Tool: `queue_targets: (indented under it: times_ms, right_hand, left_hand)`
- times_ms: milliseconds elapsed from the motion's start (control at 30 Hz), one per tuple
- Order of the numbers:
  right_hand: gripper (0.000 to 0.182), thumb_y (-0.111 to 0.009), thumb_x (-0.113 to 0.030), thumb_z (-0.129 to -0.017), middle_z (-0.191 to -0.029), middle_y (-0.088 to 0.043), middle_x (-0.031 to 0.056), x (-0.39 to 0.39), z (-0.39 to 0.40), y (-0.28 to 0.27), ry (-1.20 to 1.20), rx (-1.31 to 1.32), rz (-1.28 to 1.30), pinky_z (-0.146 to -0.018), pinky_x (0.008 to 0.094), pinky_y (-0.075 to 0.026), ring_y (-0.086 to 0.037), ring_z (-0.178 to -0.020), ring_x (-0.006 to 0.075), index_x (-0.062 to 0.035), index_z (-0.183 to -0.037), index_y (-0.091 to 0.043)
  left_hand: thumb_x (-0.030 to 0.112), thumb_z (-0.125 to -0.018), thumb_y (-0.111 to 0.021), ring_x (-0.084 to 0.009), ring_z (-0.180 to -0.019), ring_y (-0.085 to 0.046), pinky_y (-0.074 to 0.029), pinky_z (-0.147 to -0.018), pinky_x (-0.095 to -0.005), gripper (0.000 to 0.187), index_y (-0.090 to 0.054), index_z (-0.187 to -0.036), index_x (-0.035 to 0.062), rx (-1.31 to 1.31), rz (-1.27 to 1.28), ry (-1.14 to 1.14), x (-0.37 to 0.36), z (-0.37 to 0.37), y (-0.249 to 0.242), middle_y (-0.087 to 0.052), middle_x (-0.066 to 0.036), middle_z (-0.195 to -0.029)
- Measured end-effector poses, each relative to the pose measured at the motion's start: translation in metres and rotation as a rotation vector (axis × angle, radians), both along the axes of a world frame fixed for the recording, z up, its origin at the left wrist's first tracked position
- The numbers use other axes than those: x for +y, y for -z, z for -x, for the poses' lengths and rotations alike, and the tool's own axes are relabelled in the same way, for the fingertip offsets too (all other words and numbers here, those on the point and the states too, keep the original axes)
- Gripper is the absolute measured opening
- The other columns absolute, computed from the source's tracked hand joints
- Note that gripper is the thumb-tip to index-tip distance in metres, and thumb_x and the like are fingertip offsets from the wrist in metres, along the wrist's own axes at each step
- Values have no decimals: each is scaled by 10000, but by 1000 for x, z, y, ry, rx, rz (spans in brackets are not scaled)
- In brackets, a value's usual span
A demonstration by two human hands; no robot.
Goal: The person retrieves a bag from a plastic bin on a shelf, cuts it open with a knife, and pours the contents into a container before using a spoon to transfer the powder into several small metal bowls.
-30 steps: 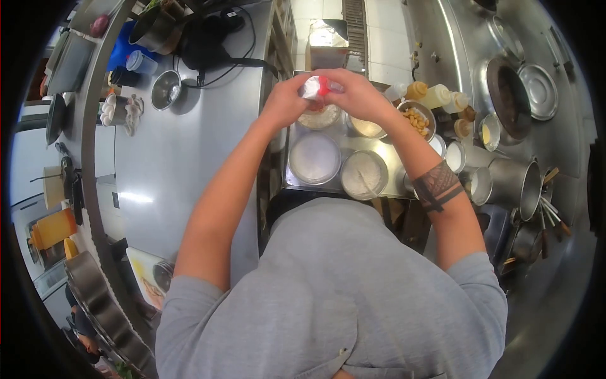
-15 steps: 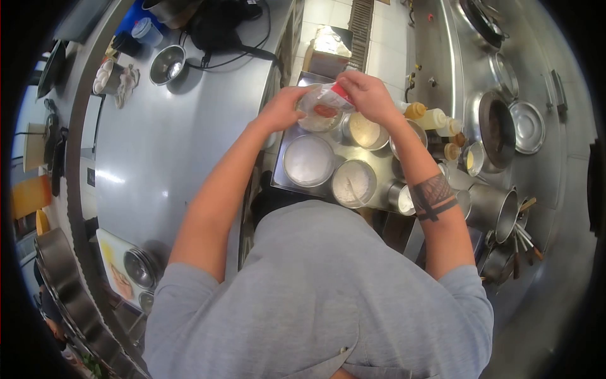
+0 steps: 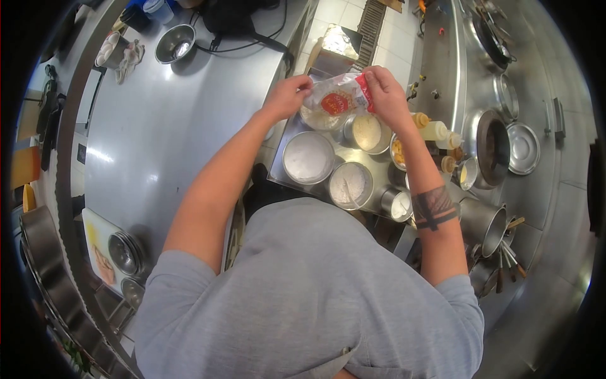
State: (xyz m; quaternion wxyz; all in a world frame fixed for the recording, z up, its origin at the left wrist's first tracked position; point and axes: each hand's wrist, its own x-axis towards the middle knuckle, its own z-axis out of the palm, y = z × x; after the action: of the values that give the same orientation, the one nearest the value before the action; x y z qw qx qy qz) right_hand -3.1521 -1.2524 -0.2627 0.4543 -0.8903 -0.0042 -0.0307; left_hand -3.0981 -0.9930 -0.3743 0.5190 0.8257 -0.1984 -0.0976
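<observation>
A clear plastic bag [image 3: 338, 101] with a red label is stretched between my hands above several round metal containers. My left hand [image 3: 289, 97] is closed on its left edge. On the other side, my right hand [image 3: 387, 96] pinches the red end. Partly hidden below the bag is a container of pale powder [image 3: 320, 120]. Beside that stands a container of yellowish powder [image 3: 367, 132]. Nearer my body are a container of smooth white powder [image 3: 308, 158] and one of lumpy white powder [image 3: 351, 184] with a thin handle sticking out.
Squeeze bottles [image 3: 435, 131] line the right side of the containers. A steel counter [image 3: 170, 139] extends to the left, with a metal bowl [image 3: 175, 44], stacked bowls [image 3: 125, 252] and a cutting board [image 3: 95, 235]. Pans hang or rest at right, near a large pot [image 3: 483, 224].
The bag has been pulled wider and its label now faces up. My right hand has shifted right, away from my left hand. The camera view has also shifted slightly.
</observation>
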Motion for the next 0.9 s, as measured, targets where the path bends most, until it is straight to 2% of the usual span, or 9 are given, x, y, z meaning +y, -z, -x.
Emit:
queue_targets:
  times_ms: [167,433,500,533,600,633,700,833,900]
  right_hand:
    - [186,-572,-190,-1084,-1064,-650,147,24,4,-18,2,-184,138,-888,409,-524,-653,-969,366,-42,-1122,-678]
    - [169,-588,-177,-1072,-1056,-658,169,33,5,-21,-1,-238,116,-856,424,-530,-666,-969,375,-36,-1107,-674]
    - [168,-589,-176,-1070,-1048,-658,169,32,2,-20,-7,-242,104,-849,423,-532,-667,-963,375,-35,-1104,-674]
    - [166,-591,-173,-1069,-1041,-657,171,32,3,-21,-8,-231,94,-845,423,-534,-669,-957,373,-34,-1101,-674]
    - [164,-592,-170,-1068,-1035,-655,173,32,2,-23,-13,-222,87,-841,422,-535,-670,-951,371,-32,-1097,-674]
    - [162,-594,-169,-1067,-1042,-655,168,35,3,-26,-20,-216,81,-841,420,-536,-671,-947,369,-30,-1093,-674]
    - [160,-597,-167,-1065,-1049,-654,163,38,3,-29,-25,-210,75,-841,417,-537,-672,-942,367,-29,-1088,-673]
    - [135,-607,-163,-1059,-1076,-649,132,39,1,-31,-86,-343,188,-812,413,-545,-676,-915,352,-53,-1075,-684]
    - [126,-610,-163,-1057,-1080,-646,121,40,1,-30,-85,-373,214,-799,413,-549,-678,-907,345,-65,-1071,-688]
  left_hand:
    - [110,-963,-666,-360,-970,-682,-521,-864,-420,135,-654,-1079,41,-11,31,-50,-14,6,1,-719,-164,-1020]
    - [89,-970,-642,-349,-1049,-675,-517,-922,-415,213,-637,-1178,43,52,71,-54,-14,-1,15,-709,-166,-1112]
    - [64,-953,-654,-320,-1091,-680,-517,-971,-392,359,-640,-1312,53,-6,314,36,-16,-2,28,-725,-154,-1170]
    - [64,-953,-654,-320,-1091,-680,-517,-971,-392,359,-640,-1312,53,-3,315,36,-14,-1,32,-725,-154,-1170]
    - [50,-923,-695,-301,-1115,-687,-520,-1000,-375,497,-627,-1415,70,-95,140,71,-7,-1,39,-732,-144,-1213]
    - [50,-923,-695,-301,-1115,-687,-520,-1000,-375,497,-627,-1415,70,-94,141,67,-6,0,35,-732,-144,-1213]
    - [35,-911,-741,-255,-1134,-711,-537,-1027,-401,461,-650,-1363,59,200,81,89,-4,3,25,-742,-131,-1206]
    - [77,-904,-762,-276,-1057,-741,-554,-959,-407,397,-706,-1296,79,233,-35,34,-4,9,0,-771,-137,-1140]
    - [136,-907,-760,-331,-1021,-746,-559,-907,-426,331,-746,-1237,121,119,-129,38,-2,11,-7,-780,-165,-1080]
